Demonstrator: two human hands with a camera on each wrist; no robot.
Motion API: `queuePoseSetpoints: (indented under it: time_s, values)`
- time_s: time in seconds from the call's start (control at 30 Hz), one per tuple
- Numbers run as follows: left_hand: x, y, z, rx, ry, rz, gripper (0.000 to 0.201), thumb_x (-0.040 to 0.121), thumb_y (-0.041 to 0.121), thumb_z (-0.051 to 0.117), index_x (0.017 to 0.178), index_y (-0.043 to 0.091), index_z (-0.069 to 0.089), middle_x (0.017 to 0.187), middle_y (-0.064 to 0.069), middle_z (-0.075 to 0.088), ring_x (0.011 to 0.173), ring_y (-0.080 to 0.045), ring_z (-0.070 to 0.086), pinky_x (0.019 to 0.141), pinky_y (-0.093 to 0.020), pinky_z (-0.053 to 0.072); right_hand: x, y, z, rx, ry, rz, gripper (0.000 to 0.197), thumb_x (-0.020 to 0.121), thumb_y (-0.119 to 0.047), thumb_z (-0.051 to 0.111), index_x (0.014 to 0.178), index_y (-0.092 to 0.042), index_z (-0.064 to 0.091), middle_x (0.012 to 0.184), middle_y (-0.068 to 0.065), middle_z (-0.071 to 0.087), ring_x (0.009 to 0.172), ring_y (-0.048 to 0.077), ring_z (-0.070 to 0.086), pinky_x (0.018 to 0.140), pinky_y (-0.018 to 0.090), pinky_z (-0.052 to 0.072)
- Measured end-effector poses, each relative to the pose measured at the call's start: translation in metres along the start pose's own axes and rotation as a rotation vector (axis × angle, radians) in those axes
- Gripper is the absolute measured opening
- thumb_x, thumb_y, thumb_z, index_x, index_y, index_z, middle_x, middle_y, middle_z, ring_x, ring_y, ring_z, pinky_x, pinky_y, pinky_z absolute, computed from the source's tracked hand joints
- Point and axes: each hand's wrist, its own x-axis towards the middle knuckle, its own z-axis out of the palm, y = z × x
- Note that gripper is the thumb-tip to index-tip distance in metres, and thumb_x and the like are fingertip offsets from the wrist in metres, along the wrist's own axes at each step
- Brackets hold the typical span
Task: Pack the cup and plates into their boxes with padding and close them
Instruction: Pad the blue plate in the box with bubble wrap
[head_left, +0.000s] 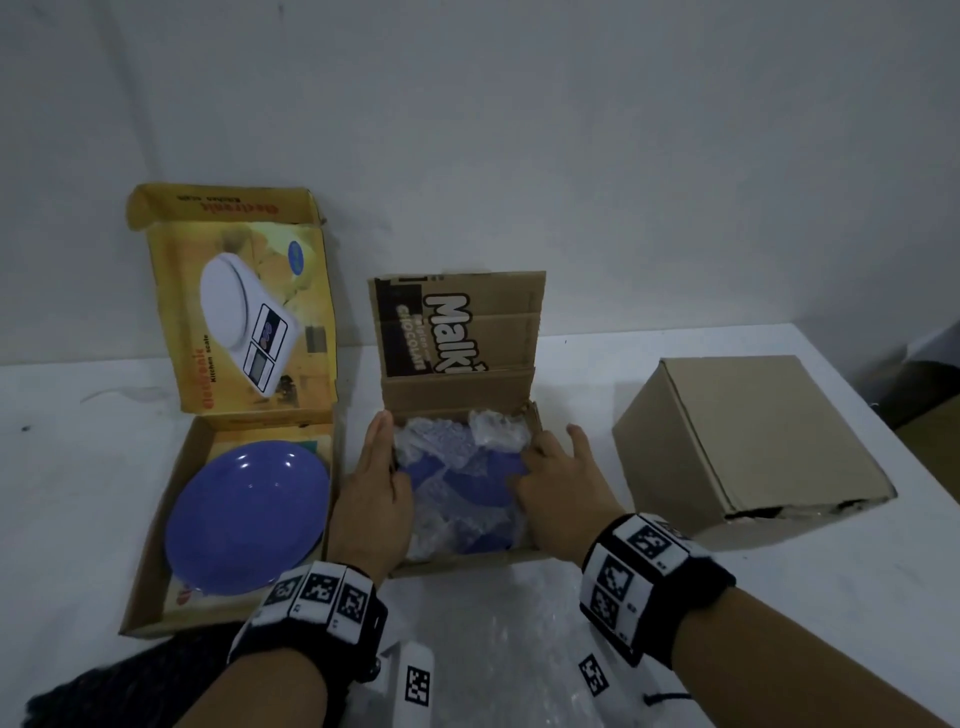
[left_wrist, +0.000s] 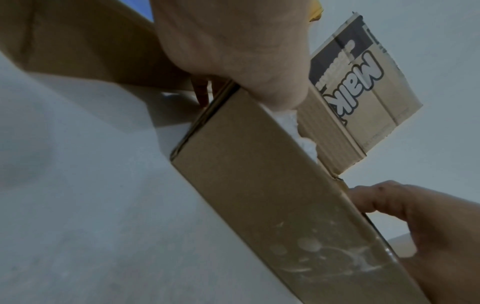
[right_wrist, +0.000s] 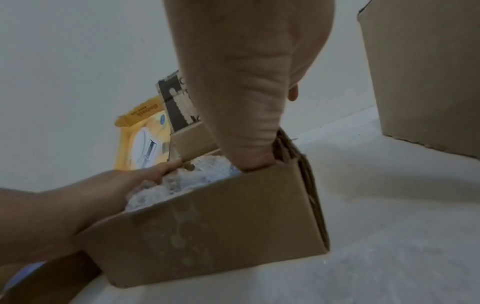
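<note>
A brown carton (head_left: 467, 558) stands open in the middle, its printed lid (head_left: 462, 327) upright at the back. Inside lies a purple plate (head_left: 467, 483) wrapped in bubble wrap (head_left: 441, 441). My left hand (head_left: 389, 452) lies along the carton's left wall with straight fingers, the thumb side against the wrap; the right wrist view shows its fingertips (right_wrist: 168, 166) touching the wrap. My right hand (head_left: 550, 467) reaches in at the right wall, fingers pressing down on the wrap, thumb outside the wall. No cup is visible.
On the left, an open yellow scale box (head_left: 156, 545) holds a bare purple plate (head_left: 249, 514). A closed brown box (head_left: 748, 441) stands on the right. A loose sheet of bubble wrap (head_left: 493, 623) lies on the white table (head_left: 779, 597) in front of the carton.
</note>
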Motion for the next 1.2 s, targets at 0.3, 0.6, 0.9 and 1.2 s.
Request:
queuePoseSetpoints:
  time_s: [0.3, 0.6, 0.9, 1.2]
  values:
    - [-0.002, 0.003, -0.003, -0.021, -0.032, -0.023, 0.063, 0.097, 0.009, 0.035, 0.151, 0.025, 0.008, 0.158, 0.011, 0.010, 0.134, -0.013, 0.034, 0.098, -0.017, 0.028, -0.020, 0.008, 0.013, 0.362, 0.377, -0.062, 0.022, 0.071, -0.027, 0.061, 0.093, -0.027, 0.063, 0.096, -0.001, 0.057, 0.098, 0.024, 0.050, 0.085, 0.039, 0.030]
    - [0.002, -0.019, -0.012, -0.004, -0.180, -0.005, 0.059, 0.101, 0.022, 0.030, 0.150, 0.029, -0.002, 0.153, 0.017, 0.013, 0.065, 0.009, 0.023, 0.067, -0.023, 0.037, -0.053, -0.041, 0.061, 0.518, 0.071, -0.271, 0.055, 0.083, -0.023, 0.066, 0.134, -0.015, 0.049, 0.139, 0.006, 0.048, 0.128, 0.025, 0.043, 0.107, 0.038, 0.036]
    - [-0.005, -0.005, -0.015, -0.042, -0.147, -0.043, 0.057, 0.101, 0.020, 0.029, 0.150, 0.030, 0.002, 0.146, 0.022, 0.019, 0.080, -0.018, 0.058, 0.067, -0.028, 0.047, -0.060, -0.033, 0.051, 0.548, 0.066, -0.346, 0.003, 0.077, -0.008, 0.062, 0.075, -0.005, 0.062, 0.081, 0.011, 0.062, 0.075, 0.028, 0.060, 0.063, 0.023, 0.038]
    - [0.006, 0.007, -0.023, -0.764, -0.156, -0.450, 0.055, 0.082, 0.074, 0.041, 0.108, 0.034, 0.068, 0.109, 0.003, 0.071, 0.105, -0.016, 0.064, 0.098, -0.040, 0.046, -0.022, 0.039, -0.049, 0.712, 0.312, 0.067, 0.022, 0.091, -0.008, 0.042, 0.106, -0.020, 0.050, 0.100, 0.004, 0.062, 0.094, 0.027, 0.058, 0.085, 0.035, 0.041]
